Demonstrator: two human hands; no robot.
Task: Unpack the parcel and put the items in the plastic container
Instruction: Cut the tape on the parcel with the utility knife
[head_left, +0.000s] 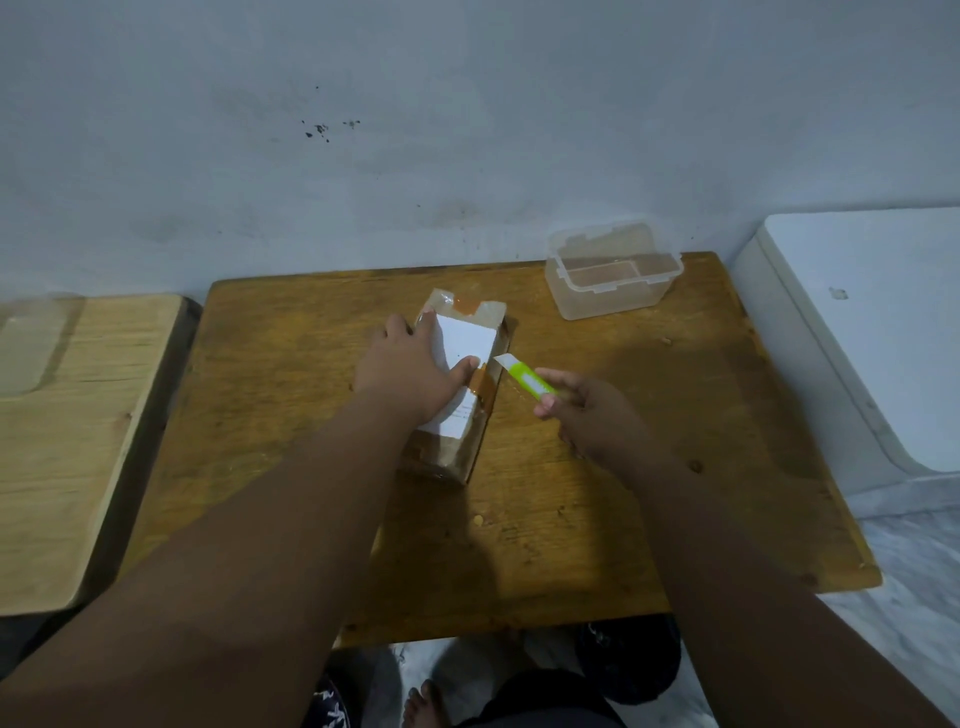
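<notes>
- Setting: one brown wooden table (597, 467) stands against a pale, stained wall (415, 130); a lighter wooden surface (67, 441) lies to its left and a white unit (872, 338) to its right.
- Right hand (592, 415): fingers closed around the rear of one green utility knife (524, 382). The pale blade end points toward the parcel's right edge and sits just beside the brown tape there; actual contact cannot be confirmed.
- Left hand (410, 371): laid palm-down on top of the parcel, fingers spread and pressing flat, thumb on the tape band. It holds the parcel down and does not enclose it.
- Parcel (462, 364): one, brown-wrapped, lying flat near the table's middle, long axis running away from the person. It carries a white label (465, 340) on top and brown tape (480, 384) across it. It appears still sealed; its contents are not visible.
- Plastic container (613, 280): one, clear, at the far right of the table near the wall, well apart from the parcel. Its hinged lid stands open at the back. An internal divider gives two visible compartments; no items are seen in either.
- Count: one parcel, one knife, one container, two hands.
</notes>
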